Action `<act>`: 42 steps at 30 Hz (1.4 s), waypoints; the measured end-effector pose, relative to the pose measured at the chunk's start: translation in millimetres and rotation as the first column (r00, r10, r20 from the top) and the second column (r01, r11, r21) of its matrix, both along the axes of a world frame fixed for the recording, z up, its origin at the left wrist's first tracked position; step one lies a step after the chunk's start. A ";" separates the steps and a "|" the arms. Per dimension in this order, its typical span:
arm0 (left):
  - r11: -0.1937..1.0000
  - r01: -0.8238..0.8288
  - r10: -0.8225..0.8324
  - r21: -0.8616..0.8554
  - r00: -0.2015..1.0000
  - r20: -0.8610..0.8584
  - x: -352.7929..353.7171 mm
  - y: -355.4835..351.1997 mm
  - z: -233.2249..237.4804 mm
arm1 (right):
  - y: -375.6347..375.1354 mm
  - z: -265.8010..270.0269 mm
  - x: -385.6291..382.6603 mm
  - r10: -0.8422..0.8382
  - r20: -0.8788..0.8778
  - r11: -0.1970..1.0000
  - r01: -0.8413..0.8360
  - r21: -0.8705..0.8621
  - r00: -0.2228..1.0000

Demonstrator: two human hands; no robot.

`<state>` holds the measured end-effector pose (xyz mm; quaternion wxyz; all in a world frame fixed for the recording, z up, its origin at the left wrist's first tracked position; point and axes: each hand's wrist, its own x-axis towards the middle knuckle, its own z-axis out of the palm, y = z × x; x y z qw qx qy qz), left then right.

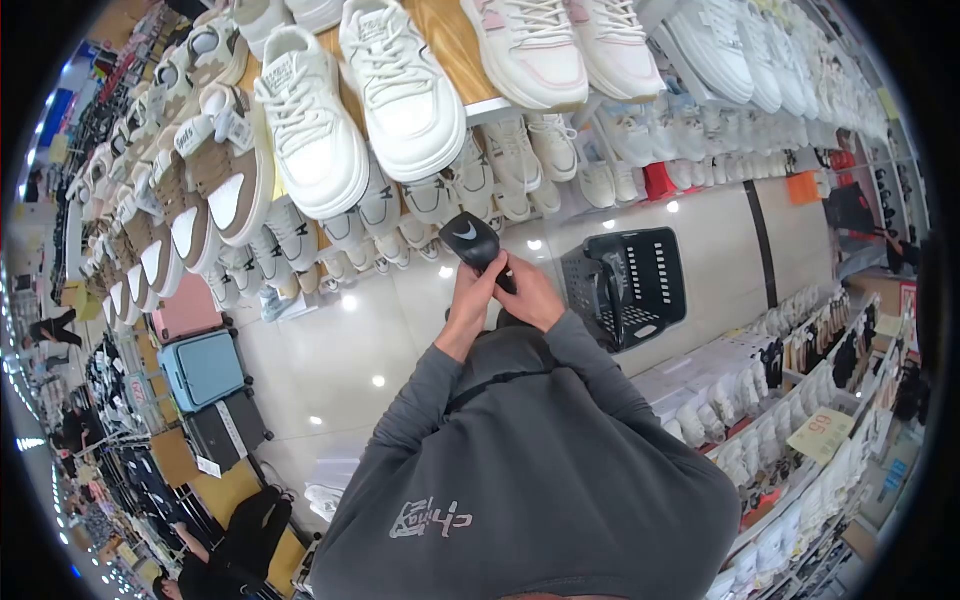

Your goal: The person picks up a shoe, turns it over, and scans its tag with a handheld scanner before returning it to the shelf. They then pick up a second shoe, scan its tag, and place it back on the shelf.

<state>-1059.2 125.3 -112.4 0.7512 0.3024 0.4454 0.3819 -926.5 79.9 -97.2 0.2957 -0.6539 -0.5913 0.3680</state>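
Note:
In front of my body, both hands are closed around the handle of a black barcode scanner. Its rounded head points away from me and carries a pale curved mark. My left hand wraps the handle from the left, and my right hand from the right, with the fingers meeting near its middle. Most of the handle is hidden by the hands. Just beyond the scanner head stand pairs of white sneakers on a wooden display shelf.
A black shopping basket rests on the glossy tiled floor to the right. Suitcases, one light blue, stand at left. Racks of hanging socks line the lower right. A person in black is at lower left.

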 end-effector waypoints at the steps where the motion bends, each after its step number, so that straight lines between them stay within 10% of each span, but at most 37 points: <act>1: 1.000 0.001 0.000 0.005 1.000 -0.030 2.1 1.1 -0.1 | 3.3 0.4 4.0 -0.007 -0.048 1.000 0.006 -0.020 0.999; 15: 0.953 0.301 -0.294 0.035 0.946 -0.140 -20.5 9.2 2.6 | 62.3 -35.4 73.0 -0.136 -0.002 0.986 0.136 0.093 0.991; 42: 0.954 0.300 -0.299 -0.011 0.945 -0.135 -32.4 -1.2 -4.7 | 281.0 -83.1 143.6 -0.304 0.414 0.952 0.254 0.173 0.858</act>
